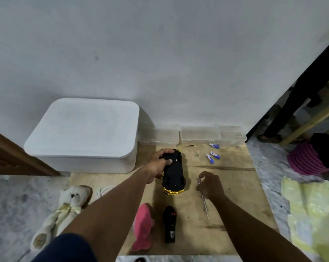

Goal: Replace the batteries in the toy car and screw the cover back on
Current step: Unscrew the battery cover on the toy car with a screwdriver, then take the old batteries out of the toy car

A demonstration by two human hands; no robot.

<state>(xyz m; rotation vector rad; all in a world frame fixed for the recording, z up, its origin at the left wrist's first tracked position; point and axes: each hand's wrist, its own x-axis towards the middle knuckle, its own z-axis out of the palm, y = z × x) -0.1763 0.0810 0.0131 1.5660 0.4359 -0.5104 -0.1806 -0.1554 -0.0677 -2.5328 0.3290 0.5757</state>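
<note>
The toy car (174, 174) lies upside down on the wooden board (226, 186), black underside up, its yellow body showing at the near end. My left hand (160, 163) grips the car's far end, fingers curled over it. Just right of the car, my right hand (210, 184) holds the screwdriver (204, 201); its clear handle is under my fingers and its metal shaft points toward me along the board. Three blue-and-white batteries (213, 153) lie loose on the board beyond my right hand. I cannot see the battery cover clearly.
A black remote control (169, 226) lies near me, with a pink soft toy (143, 227) to its left and a cream teddy bear (65, 210) further left. A large white box (84, 133) and clear plastic containers (199, 135) stand against the wall.
</note>
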